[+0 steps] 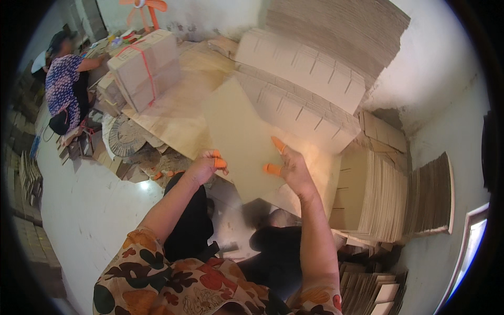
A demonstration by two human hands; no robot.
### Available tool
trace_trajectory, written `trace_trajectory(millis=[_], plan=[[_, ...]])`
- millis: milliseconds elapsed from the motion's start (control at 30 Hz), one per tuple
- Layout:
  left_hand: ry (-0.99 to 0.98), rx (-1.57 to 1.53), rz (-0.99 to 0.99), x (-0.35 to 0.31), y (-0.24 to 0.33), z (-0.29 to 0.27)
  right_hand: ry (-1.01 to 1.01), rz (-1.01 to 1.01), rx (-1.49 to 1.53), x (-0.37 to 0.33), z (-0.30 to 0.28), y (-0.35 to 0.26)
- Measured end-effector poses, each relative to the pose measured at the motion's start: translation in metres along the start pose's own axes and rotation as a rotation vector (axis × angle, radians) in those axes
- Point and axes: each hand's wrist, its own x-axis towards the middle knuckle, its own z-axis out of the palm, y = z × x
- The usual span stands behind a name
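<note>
- A plain tan cardboard sheet (239, 142) slants between the two hands; its upper end is over the table (191, 118) and its lower corner points down toward the person's lap.
- The left hand (207, 167), orange covers on its fingers, is at the sheet's left edge; I cannot tell whether its grip is closed on the sheet.
- The right hand (294, 170) is at the sheet's right side, grip spread, thumb and forefinger wide apart, both tipped in orange.
- Open room lies left of the left forearm, above the pale floor (89, 215).
- The table's near edge runs diagonally, lower toward the right; its top is light wood colour.
- A pale wall (433, 89) closes the right side, with a window (470, 252) low down.
- Slotted cardboard stacks (302, 65) block the far right; an upright stack (370, 197) stands near the right forearm.
- A carton bundle (142, 68) tied with red string occupies the table's far left, near an orange fan (144, 6).
- A co-worker (65, 84) in a patterned top sits beyond, at left.
</note>
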Motion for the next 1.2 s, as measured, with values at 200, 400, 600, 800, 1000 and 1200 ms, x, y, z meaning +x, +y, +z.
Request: trace_trajectory(millis=[200, 400, 600, 800, 1000, 1200], plan=[[-0.002, 0.511, 0.047, 0.082, 0.027, 0.040, 0.605, -0.086, -0.192, 0.007, -0.102, -0.018], [-0.015, 1.187, 0.522, 0.198, 0.008, 0.103, 1.104, 0.020, -0.774, -0.015, -0.134, 0.010], [-0.195, 1.491, 0.828, 0.259, -0.027, 0.155, 1.117, 0.095, -0.904, -0.018, -0.143, 0.053], [-0.267, 1.601, 0.696, 0.288, -0.051, 0.186, 1.084, 0.238, -0.946, -0.024, -0.147, 0.053], [-0.279, 1.610, 0.823, 0.308, -0.079, 0.204, 1.055, 0.141, -0.981, -0.025, -0.148, 0.063], [-0.264, 1.596, 1.040, 0.326, -0.092, 0.200, 1.052, 0.088, -0.973, -0.027, -0.146, 0.063]])
